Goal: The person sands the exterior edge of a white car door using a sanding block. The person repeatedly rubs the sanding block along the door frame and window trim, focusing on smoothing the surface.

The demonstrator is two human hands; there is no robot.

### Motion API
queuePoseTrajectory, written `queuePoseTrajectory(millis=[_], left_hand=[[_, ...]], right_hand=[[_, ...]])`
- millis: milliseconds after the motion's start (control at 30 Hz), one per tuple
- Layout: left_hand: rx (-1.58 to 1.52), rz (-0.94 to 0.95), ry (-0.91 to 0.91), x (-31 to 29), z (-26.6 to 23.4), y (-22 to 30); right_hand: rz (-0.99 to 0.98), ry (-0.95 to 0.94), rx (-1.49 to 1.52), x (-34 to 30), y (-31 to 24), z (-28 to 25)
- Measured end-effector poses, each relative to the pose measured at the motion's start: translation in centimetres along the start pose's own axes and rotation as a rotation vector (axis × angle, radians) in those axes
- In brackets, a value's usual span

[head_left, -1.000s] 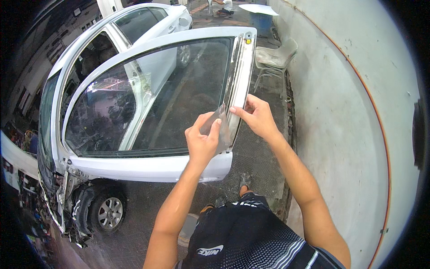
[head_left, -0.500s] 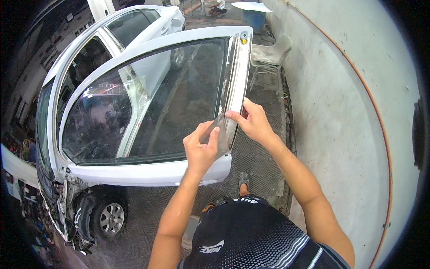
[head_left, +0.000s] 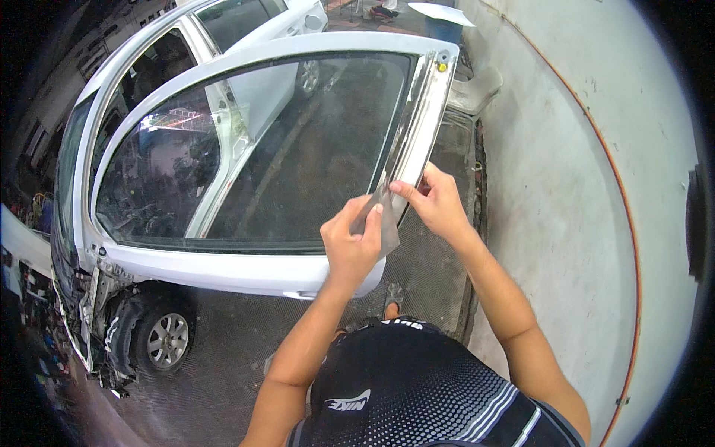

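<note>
A white car door (head_left: 246, 270) stands swung open in front of me, with a dark window glass (head_left: 320, 141) in its frame. Along its right edge runs a shiny pillar strip (head_left: 419, 123). My left hand (head_left: 351, 242) pinches a thin, grey, see-through sheet (head_left: 387, 227) between thumb and fingers, against the lower part of this strip. Just above it, my right hand (head_left: 438, 200) grips the pillar's outer edge, thumb on the face near the sheet's upper end. Its other fingers are partly hidden behind the edge.
A pale wall (head_left: 566, 223) with an orange hose (head_left: 596, 134) rises on the right. Behind the door stand a plastic chair (head_left: 477, 91) and a blue bin (head_left: 445, 30). The car's stripped front end exposes a wheel (head_left: 167, 340) at the lower left.
The view has shifted, so the door's pillar and both hands appear farther right. Both hands keep their holds at about the same place on the pillar, and the grey sheet's loose corner has swung outward.
</note>
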State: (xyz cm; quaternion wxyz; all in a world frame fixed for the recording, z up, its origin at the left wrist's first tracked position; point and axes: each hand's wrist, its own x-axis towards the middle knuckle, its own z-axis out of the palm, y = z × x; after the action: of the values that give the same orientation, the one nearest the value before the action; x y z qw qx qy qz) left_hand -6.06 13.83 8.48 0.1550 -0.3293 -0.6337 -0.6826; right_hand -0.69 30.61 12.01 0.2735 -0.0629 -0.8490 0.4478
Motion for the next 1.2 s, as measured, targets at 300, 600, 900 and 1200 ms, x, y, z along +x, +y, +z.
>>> queuePoseTrajectory(millis=[300,600,900,1200], left_hand=[[0.023,0.011,0.005,0.3,-0.1,0.5],[0.040,0.026,-0.042,2.0,0.0,1.0],[0.054,0.002,-0.069,3.2,0.0,1.0],[0.104,0.039,-0.104,3.1,-1.2,1.1]], right_hand=[[-0.079,0.078,0.091,-0.3,0.6,1.2],[-0.016,0.042,-0.001,0.3,-0.2,0.3],[0.023,0.018,0.018,1.0,-0.7,-0.2],[-0.112,0.087,0.063,0.6,1.0,0.8]])
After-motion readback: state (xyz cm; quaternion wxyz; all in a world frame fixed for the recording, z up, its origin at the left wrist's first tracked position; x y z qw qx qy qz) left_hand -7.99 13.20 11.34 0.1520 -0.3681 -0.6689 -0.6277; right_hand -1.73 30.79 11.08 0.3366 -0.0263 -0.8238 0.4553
